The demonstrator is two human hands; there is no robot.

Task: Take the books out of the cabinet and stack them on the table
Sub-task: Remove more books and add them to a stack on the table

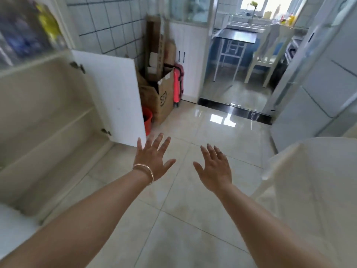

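My left hand (153, 158) and my right hand (214, 167) are stretched out over the tiled floor, palms down, fingers spread, holding nothing. The left wrist wears a thin bangle. On the left stands the cream cabinet (48, 120) with its white door (114, 97) swung open. The part of its inside that shows has one shelf and no books on it. A table covered with a white cloth (316, 180) stands at the right edge, close to my right arm. No books are in view. The picture is blurred at the left.
A cardboard box (160, 93), a pink suitcase (178, 84) and a red bucket (147, 118) crowd the corner behind the door. Ahead a doorway with a dark threshold (231, 111) leads to a room with a dark-topped table (236, 36) and a white chair (264, 55). A white appliance (324, 88) stands right.
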